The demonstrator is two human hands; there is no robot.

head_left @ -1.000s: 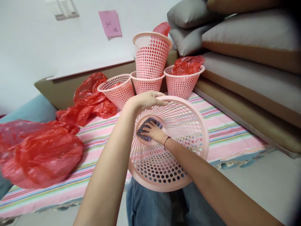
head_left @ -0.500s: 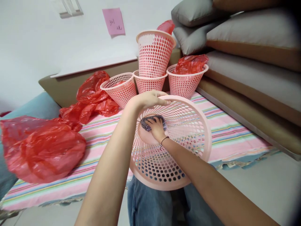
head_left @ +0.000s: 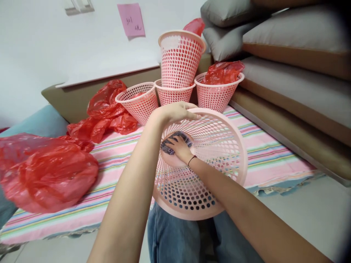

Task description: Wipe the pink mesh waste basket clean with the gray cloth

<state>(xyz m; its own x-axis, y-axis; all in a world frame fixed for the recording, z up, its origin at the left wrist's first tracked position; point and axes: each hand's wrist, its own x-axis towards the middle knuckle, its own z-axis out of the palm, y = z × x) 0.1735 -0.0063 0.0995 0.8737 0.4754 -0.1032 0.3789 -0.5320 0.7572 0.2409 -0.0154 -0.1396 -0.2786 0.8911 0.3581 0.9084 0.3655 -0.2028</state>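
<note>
A pink plastic basket [head_left: 241, 153] with a holed wall lies tilted over my knees, its wide mouth facing me. My left hand [head_left: 178, 111] grips the upper rim, fingers bent over its edge. Inside the basket, my right hand [head_left: 179, 147] presses a dark grey cloth [head_left: 168, 146] against the round bottom. A dark band circles the right wrist.
Behind stand more pink baskets [head_left: 142, 104], one stacked in another [head_left: 179, 60], and one at the right with a red bag [head_left: 223, 73]. Red plastic bags [head_left: 52, 171] lie left on the striped cloth [head_left: 109, 175]. Grey cushions [head_left: 296, 80] are piled right.
My right hand and the cloth have shifted slightly left across the basket bottom. My left hand still holds the rim. The whole view has moved a little.
</note>
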